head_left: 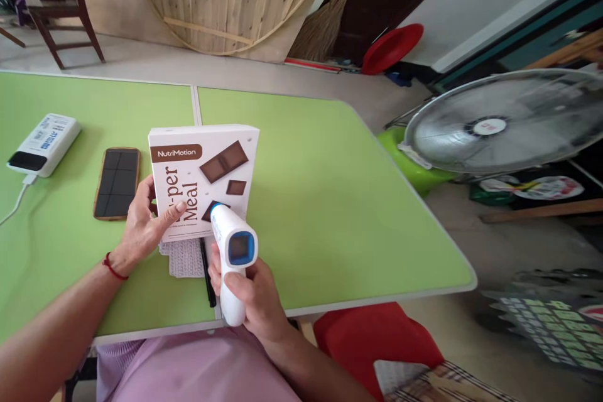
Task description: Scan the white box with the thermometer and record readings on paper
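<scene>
My left hand (149, 217) grips the lower left side of a white NutriMotion box (219, 157), thumb across its front. The box is held up, its printed face with brown chocolate pictures turned toward me. In my right hand (257, 292) is a white and blue infrared thermometer (233, 245), my fingers wrapped round its handle. Its blue tip points at the lower right part of the box face; I cannot tell whether they touch. The small screen looks dark. Behind and below them lie a knitted grey cloth (187, 260) and a black pen (207, 276).
Left of the box, a phone (117, 182) rests on the green table (330, 201). A white power bank (44, 143) with a cable lies farther left. A large fan (494, 125) stands beyond the table's right edge, and a red seat (372, 339) is near the front.
</scene>
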The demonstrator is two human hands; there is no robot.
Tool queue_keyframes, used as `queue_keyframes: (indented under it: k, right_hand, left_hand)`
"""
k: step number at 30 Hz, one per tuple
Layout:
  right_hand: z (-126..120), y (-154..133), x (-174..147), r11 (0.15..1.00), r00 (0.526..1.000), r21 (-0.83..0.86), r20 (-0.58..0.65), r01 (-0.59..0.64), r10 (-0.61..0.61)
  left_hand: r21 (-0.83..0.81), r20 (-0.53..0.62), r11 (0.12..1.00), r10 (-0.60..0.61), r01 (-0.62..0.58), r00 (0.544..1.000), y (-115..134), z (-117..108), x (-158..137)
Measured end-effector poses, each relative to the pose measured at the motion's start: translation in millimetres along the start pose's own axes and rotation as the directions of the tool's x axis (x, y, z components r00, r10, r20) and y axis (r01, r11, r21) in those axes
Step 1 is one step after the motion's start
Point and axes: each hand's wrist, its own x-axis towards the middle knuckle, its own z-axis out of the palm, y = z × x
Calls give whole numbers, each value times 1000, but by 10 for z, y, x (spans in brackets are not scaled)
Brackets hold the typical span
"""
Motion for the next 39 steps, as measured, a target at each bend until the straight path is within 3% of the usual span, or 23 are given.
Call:
queue_keyframes:
  k: [9,39]
  right_hand:
    - [-31,79,52,997,998,27,-2,-66,66]
    - [-22,32,64,998,998,-13,-7,-56,56]
  left_hand:
    - [-20,37,1000,11,-11,999,36,-7,20]
    - [-16,59,1000,27,-26,998,45,-38,36]
